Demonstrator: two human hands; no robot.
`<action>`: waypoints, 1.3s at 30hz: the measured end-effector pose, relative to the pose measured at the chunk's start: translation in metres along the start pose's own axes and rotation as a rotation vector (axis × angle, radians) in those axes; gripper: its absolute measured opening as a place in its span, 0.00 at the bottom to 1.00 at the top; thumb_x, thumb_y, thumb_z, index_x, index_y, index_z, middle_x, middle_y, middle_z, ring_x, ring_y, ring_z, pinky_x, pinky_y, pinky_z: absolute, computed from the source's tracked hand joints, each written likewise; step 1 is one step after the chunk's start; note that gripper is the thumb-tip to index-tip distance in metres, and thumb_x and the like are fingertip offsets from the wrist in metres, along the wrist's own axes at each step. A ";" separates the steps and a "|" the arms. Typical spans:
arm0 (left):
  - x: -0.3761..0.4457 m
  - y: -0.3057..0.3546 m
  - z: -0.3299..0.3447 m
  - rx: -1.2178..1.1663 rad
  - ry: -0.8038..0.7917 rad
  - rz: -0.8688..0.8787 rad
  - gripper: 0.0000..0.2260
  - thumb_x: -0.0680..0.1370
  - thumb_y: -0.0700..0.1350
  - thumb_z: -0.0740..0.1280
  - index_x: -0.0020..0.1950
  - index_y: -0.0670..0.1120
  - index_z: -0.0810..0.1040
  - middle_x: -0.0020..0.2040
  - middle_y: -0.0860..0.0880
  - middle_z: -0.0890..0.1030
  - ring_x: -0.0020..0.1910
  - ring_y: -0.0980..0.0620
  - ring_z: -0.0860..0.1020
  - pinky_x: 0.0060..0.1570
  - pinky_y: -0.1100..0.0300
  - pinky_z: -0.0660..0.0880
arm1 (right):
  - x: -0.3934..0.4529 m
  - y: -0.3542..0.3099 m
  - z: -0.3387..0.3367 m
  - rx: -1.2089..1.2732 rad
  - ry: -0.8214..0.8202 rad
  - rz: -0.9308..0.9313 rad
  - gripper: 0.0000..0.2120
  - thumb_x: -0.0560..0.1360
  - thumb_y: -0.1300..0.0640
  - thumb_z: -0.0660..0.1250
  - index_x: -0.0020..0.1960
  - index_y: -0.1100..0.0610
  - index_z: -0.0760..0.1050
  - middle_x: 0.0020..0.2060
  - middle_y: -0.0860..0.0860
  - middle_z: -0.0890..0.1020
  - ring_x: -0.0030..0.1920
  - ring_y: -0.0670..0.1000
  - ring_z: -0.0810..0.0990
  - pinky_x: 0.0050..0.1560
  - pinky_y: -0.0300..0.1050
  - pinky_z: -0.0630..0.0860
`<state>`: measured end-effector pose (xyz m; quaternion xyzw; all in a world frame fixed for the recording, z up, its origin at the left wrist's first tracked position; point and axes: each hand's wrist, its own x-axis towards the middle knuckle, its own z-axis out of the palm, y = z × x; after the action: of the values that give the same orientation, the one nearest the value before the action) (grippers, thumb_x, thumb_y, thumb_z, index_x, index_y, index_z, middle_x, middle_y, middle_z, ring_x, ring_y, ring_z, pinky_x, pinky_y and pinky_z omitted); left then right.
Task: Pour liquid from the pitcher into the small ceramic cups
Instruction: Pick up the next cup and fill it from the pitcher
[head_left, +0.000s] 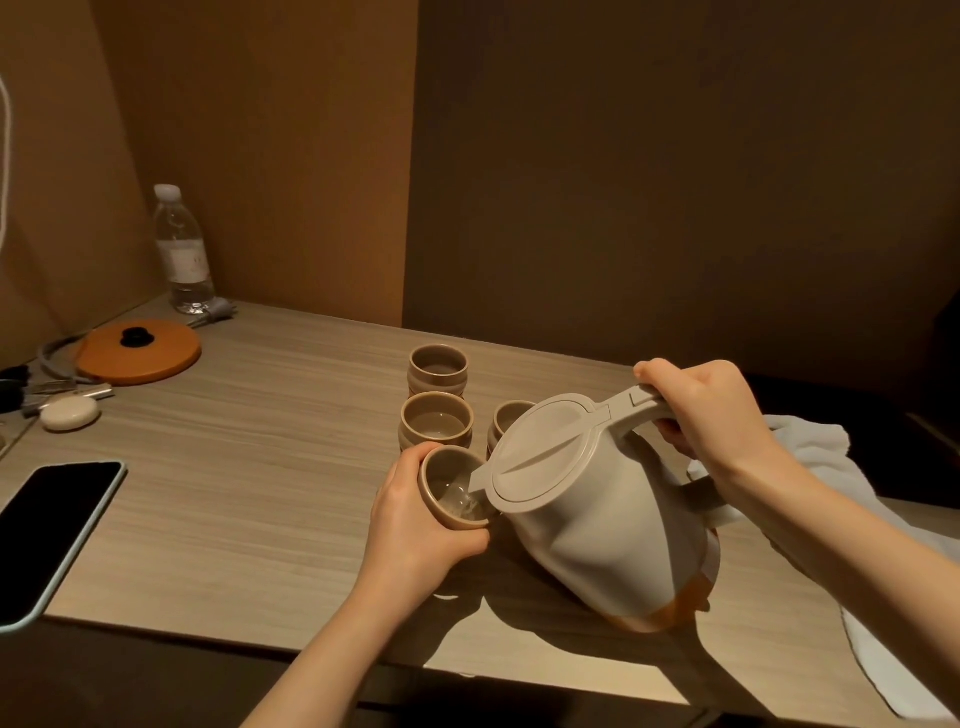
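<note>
A beige lidded pitcher (597, 519) with an orange base tilts left, its spout over a small ceramic cup (441, 491). My right hand (711, 410) grips the pitcher's handle from above. My left hand (415, 525) holds that cup, tipped toward the spout, and clear liquid runs into it. Three more beige cups stand behind: the nearest (435, 418) holds liquid, the farthest (438, 366) also shows liquid, and the third (506, 418) is half hidden by the pitcher lid.
A black phone (52, 535) lies at the wooden table's (234, 493) left front. Farther left sit an orange kettle base (137, 351), a white oval case (70, 413), cables and a water bottle (182, 249). A white towel (857, 545) lies at the right. Walls close the back.
</note>
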<state>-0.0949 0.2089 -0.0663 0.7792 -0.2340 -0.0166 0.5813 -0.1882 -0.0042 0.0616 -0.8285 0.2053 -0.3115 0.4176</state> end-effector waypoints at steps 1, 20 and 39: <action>0.000 0.000 0.000 0.001 0.001 0.002 0.37 0.55 0.44 0.80 0.61 0.56 0.71 0.55 0.56 0.77 0.56 0.55 0.75 0.55 0.53 0.75 | 0.000 0.000 0.000 -0.001 -0.001 -0.001 0.25 0.73 0.52 0.64 0.18 0.56 0.70 0.18 0.51 0.69 0.23 0.47 0.67 0.29 0.43 0.66; -0.002 -0.004 -0.002 0.006 0.001 0.003 0.36 0.55 0.45 0.80 0.60 0.55 0.71 0.54 0.56 0.78 0.54 0.57 0.76 0.53 0.54 0.76 | 0.000 -0.001 0.002 -0.038 -0.031 -0.042 0.24 0.73 0.52 0.64 0.22 0.63 0.71 0.19 0.55 0.70 0.22 0.48 0.66 0.28 0.42 0.65; -0.002 -0.005 0.001 -0.050 0.005 -0.034 0.35 0.54 0.44 0.80 0.57 0.58 0.71 0.53 0.56 0.79 0.53 0.58 0.77 0.51 0.58 0.76 | 0.001 0.003 0.003 -0.038 -0.011 -0.048 0.24 0.73 0.51 0.64 0.24 0.67 0.70 0.18 0.53 0.70 0.22 0.47 0.67 0.23 0.34 0.65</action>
<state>-0.0953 0.2102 -0.0716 0.7681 -0.2191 -0.0305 0.6009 -0.1853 -0.0048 0.0584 -0.8428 0.1888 -0.3128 0.3951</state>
